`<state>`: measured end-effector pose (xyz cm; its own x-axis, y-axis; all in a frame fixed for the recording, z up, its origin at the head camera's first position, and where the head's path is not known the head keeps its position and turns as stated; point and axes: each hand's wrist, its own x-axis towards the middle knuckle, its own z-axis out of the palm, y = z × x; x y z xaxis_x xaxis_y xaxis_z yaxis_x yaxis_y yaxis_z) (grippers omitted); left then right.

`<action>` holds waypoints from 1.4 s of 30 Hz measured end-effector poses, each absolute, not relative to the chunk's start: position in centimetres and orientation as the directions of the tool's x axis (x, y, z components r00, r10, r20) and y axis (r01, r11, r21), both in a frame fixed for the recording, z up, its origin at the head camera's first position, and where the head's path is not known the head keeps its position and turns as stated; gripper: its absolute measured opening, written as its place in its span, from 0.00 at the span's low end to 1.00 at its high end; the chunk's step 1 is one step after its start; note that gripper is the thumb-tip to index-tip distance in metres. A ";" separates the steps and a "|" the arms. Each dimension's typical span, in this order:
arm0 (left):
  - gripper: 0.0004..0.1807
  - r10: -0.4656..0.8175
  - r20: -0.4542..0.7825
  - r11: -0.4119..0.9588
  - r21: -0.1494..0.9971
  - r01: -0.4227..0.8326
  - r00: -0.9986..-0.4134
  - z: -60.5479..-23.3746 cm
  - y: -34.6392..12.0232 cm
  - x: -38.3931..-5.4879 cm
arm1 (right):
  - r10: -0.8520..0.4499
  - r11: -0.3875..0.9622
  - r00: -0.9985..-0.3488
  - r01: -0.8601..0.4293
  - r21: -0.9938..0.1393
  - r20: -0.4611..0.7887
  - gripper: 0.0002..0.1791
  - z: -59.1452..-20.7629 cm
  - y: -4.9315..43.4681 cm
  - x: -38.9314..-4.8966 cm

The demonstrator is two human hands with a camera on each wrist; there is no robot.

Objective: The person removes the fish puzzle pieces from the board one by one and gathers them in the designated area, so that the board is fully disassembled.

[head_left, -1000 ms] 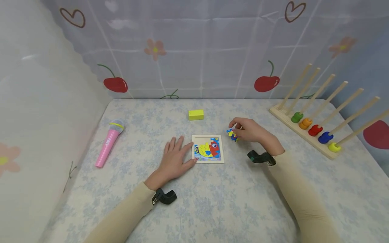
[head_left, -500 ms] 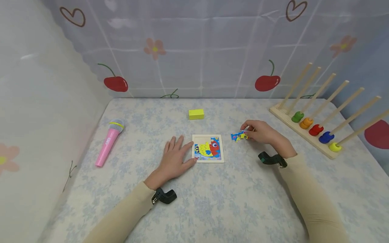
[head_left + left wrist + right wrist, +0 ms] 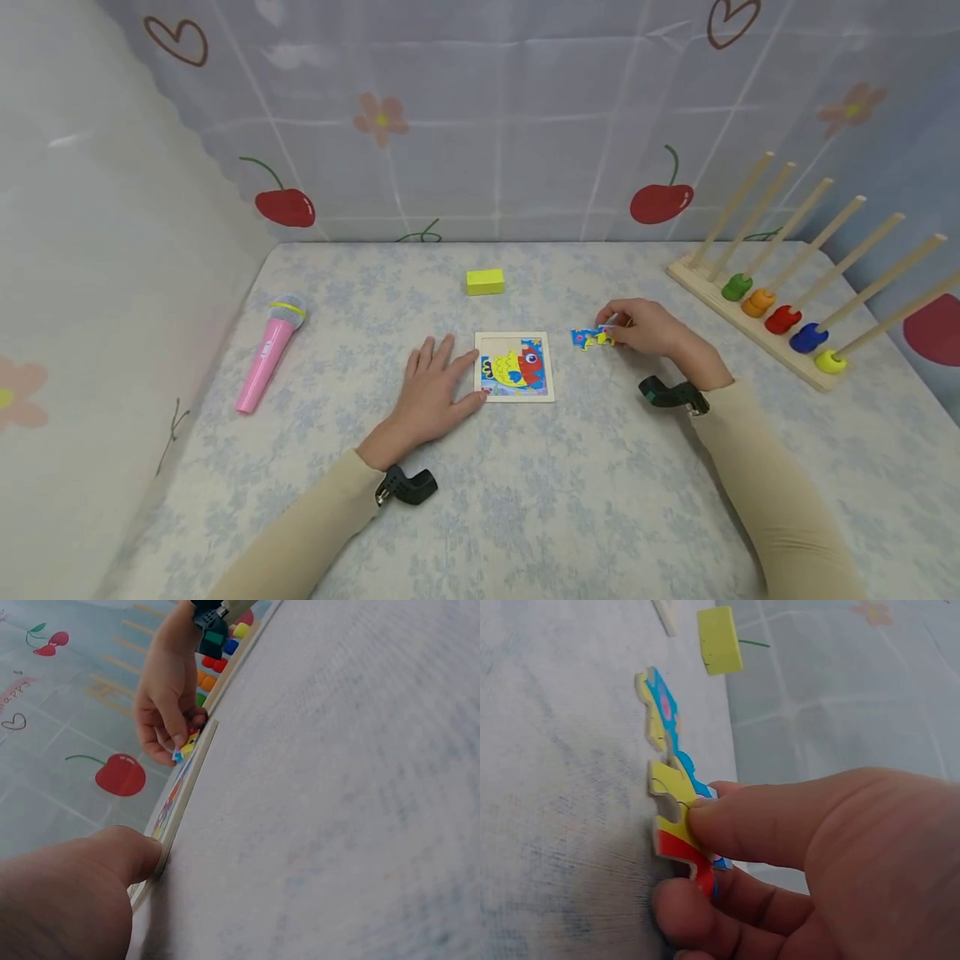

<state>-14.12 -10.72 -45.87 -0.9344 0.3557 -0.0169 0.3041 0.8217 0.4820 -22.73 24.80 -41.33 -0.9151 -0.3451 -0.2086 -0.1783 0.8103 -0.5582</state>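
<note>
My left hand [image 3: 429, 398] lies spread on the cloth, its index finger and thumb touching the left edge of a wooden-framed fish puzzle [image 3: 551, 367]. The picture fills most of the frame, with bare wood along the upper left. To the right of the puzzle, my right hand [image 3: 647, 327] pinches a yellow, red and blue jigsaw piece [image 3: 676, 791] between thumb and fingers, low over the table. A blue and yellow jigsaw piece [image 3: 658, 709] adjoins it; whether they interlock I cannot tell. In the left wrist view, my left thumb [image 3: 127, 851] presses against the frame's side.
A yellow block [image 3: 485, 282] sits behind the puzzle. At the left lies a pink toy microphone [image 3: 268, 354]. A wooden peg rack [image 3: 738, 325] with coloured beads on its pegs stands at the right. A patterned curtain [image 3: 495, 125] hangs behind the table.
My right hand has shifted right, away from the puzzle, and the bunched jigsaw pieces now appear spread side by side, lower to the cloth. My left hand has stayed in place.
</note>
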 end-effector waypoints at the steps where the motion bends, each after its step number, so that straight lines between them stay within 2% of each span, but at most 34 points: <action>1: 0.36 0.356 -0.014 0.820 0.484 0.305 -0.934 -45.9 -10.7 -14.1 | -0.340 0.812 -0.918 -0.177 -0.556 -0.204 0.09 -41.4 24.8 -22.7; 18: 0.35 0.355 0.009 0.818 0.481 0.315 -0.935 -45.9 -10.6 -14.0 | -0.371 0.809 -0.913 -0.230 -0.540 -0.167 0.13 -41.9 24.9 -22.8; 42: 0.36 0.356 -0.004 0.816 0.489 0.309 -0.934 -45.7 -10.6 -14.0 | -0.350 0.814 -0.923 -0.216 -0.540 -0.158 0.14 -42.4 24.8 -23.1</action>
<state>-13.98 -10.64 -45.73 -0.9343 0.3565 -0.0039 0.3092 0.8157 0.4889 -23.06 24.84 -42.45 -0.9234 -0.3498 -0.1579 -0.2160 0.8136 -0.5398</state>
